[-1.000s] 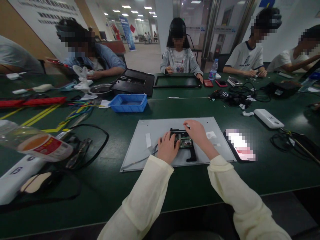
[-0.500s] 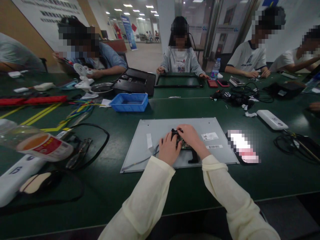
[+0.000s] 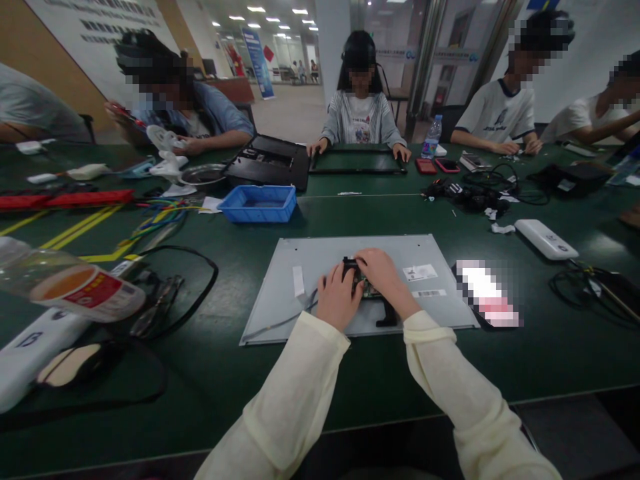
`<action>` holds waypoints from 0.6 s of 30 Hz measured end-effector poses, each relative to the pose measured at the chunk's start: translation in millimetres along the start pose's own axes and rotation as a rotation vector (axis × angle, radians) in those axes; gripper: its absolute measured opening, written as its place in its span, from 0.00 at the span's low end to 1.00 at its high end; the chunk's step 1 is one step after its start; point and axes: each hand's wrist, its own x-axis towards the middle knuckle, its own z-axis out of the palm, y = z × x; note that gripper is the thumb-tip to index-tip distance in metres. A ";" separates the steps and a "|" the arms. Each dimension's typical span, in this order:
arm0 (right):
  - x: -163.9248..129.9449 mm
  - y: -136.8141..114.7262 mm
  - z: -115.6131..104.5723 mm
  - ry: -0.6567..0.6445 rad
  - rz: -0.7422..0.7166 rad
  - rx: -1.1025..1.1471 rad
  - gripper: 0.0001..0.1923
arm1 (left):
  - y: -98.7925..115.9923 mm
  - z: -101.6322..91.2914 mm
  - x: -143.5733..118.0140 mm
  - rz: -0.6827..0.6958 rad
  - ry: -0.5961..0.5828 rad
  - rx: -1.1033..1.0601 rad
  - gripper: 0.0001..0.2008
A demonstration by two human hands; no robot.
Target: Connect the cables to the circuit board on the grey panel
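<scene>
A grey flat panel (image 3: 270, 283) lies in front of me, with white labels on its face. On its middle sits a small green circuit board (image 3: 371, 291), mostly covered by my hands. My left hand (image 3: 339, 297) grips the board's left side, thumb on the board and fingers bent around its edge. At the board's far edge is a black part (image 3: 351, 264). There my right hand (image 3: 383, 275) has its fingers curled together; what they pinch is hidden. A black bracket-like piece (image 3: 387, 313) sticks out below the board. A thin grey cable (image 3: 280, 325) runs leftward across the panel.
A blue tray (image 3: 257, 205) stands beyond the panel. To the right lie a phone (image 3: 485, 293) and a white device (image 3: 545, 240). Leftward are a bottle (image 3: 90, 287), a long white device (image 3: 45, 340) and black cords. Several co-workers sit across the green table; one holds a black frame (image 3: 357, 172).
My hands stay almost where they were on the board. Across the table, a co-worker's hands have shifted onto the sides of the black frame.
</scene>
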 end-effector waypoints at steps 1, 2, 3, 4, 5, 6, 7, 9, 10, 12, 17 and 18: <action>0.2 0.2 0.5 0.002 -0.002 0.000 0.13 | -0.2 0.3 -0.1 0.002 0.003 -0.002 0.16; 0.4 0.3 1.0 0.001 -0.004 0.000 0.13 | -0.3 0.4 -0.2 0.004 0.006 -0.003 0.16; 0.7 0.4 1.6 -0.001 -0.005 0.001 0.13 | -0.5 0.6 -0.3 0.006 0.009 -0.003 0.16; 0.9 0.4 2.1 -0.005 -0.007 0.003 0.13 | -0.5 0.6 -0.5 0.007 0.011 -0.003 0.16; 1.0 0.5 2.5 -0.010 -0.009 0.005 0.13 | -0.6 0.6 -0.6 0.007 0.013 -0.003 0.16; 1.1 0.5 2.7 -0.014 -0.012 0.008 0.13 | -0.5 0.7 -0.7 0.005 0.013 -0.003 0.16; 1.1 0.5 2.8 -0.016 -0.013 0.011 0.13 | -0.5 0.8 -0.8 0.004 0.011 -0.004 0.15; 1.1 0.4 2.6 -0.016 -0.014 0.014 0.14 | -0.4 1.2 -0.8 0.000 0.006 -0.006 0.16; 1.1 0.5 2.5 -0.016 -0.013 0.015 0.14 | -0.3 1.4 -0.8 -0.001 0.003 -0.007 0.16; 1.2 0.8 2.2 -0.015 -0.014 0.015 0.14 | -0.1 1.6 -0.8 -0.002 -0.001 -0.009 0.16; 1.0 1.4 1.9 -0.010 -0.037 0.012 0.14 | 1.4 -0.3 -0.7 -0.013 -0.009 -0.010 0.16; 0.7 0.9 1.7 -0.007 -0.037 0.011 0.14 | 1.8 -1.0 -0.6 -0.015 -0.010 -0.007 0.16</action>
